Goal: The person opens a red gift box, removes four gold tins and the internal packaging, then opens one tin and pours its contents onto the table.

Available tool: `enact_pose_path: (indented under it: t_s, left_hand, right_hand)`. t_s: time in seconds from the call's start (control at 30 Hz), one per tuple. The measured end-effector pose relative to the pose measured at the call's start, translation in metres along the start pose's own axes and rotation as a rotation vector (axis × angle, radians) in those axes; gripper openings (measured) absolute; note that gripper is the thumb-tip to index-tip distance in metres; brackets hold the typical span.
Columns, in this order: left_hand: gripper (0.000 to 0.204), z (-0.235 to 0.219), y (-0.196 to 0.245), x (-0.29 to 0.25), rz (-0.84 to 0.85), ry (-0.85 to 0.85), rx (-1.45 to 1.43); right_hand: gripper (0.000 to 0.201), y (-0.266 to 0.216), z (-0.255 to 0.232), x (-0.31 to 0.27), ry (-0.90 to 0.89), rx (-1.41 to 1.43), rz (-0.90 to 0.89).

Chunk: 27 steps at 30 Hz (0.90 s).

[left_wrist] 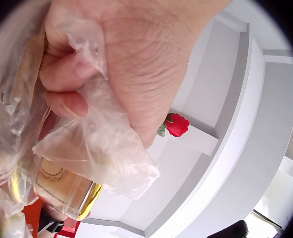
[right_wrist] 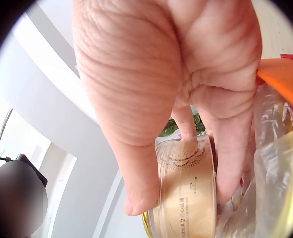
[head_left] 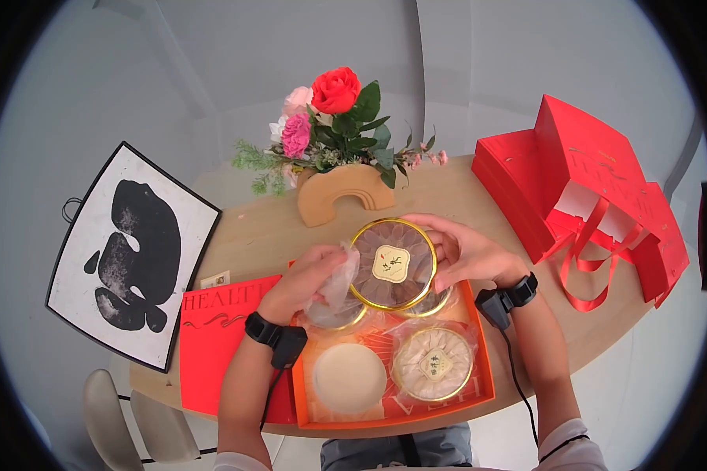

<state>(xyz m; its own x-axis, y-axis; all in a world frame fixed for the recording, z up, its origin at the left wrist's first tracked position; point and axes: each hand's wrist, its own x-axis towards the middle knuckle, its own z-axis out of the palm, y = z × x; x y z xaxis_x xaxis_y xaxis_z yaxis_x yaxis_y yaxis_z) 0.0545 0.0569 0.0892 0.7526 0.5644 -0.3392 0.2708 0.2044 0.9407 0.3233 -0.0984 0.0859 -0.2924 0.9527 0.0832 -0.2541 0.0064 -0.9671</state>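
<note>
My right hand (head_left: 475, 253) grips a round clear canister (head_left: 393, 264) with a gold rim and a cream label by its right side, thumb and fingers on opposite sides in the right wrist view. A crumpled clear plastic bag (left_wrist: 94, 148) is pinched in the curled fingers of my left hand (head_left: 310, 276), just left of the canister. Below both hands lies an open orange-red gift box (head_left: 485, 353). In its front right sits a plastic-wrapped round canister (head_left: 434, 363) with pale contents; a round recess (head_left: 349, 378) shows at front left. Two more gold-rimmed canisters are partly hidden behind.
A red box lid (head_left: 220, 345) with lettering lies left of the gift box. Beyond it leans a black-and-white picture (head_left: 137, 259). An arched vase (head_left: 346, 192) with flowers stands at the back, and red gift bags (head_left: 581, 188) with ribbon handles at the right.
</note>
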Motion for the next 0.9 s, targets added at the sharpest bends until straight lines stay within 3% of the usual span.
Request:
enact_pose_path:
  t_s: [0.2, 0.3, 0.37, 0.5, 0.6, 0.67, 0.9]
  left_hand:
    - [0.030, 0.002, 0.004, -0.002, -0.008, 0.025, 0.028]
    - [0.029, -0.003, 0.001, 0.001, -0.026, -0.056, 0.043]
    - [0.032, 0.001, -0.008, 0.003, 0.106, 0.061, 0.051]
    - [0.034, 0.003, -0.004, 0.001, 0.055, 0.041, 0.072]
    - [0.035, 0.007, -0.001, -0.003, 0.069, 0.119, 0.071]
    - [0.035, 0.000, -0.004, 0.003, 0.059, 0.014, 0.079]
    - [0.028, 0.003, 0.001, -0.002, 0.040, 0.020, 0.060]
  right_hand:
    - [0.111, -0.002, 0.001, 0.000, -0.003, -0.005, 0.010]
    - [0.111, -0.002, 0.001, 0.000, -0.004, -0.009, 0.011]
    - [0.111, -0.002, 0.001, 0.001, -0.003, -0.011, 0.012]
    - [0.111, -0.001, 0.000, 0.000, 0.002, -0.004, 0.014]
    - [0.109, 0.002, 0.001, 0.002, -0.004, -0.017, -0.018]
    - [0.106, 0.003, 0.001, 0.001, -0.008, -0.030, -0.053]
    - [0.112, -0.001, 0.001, 0.000, 0.013, 0.006, 0.019]
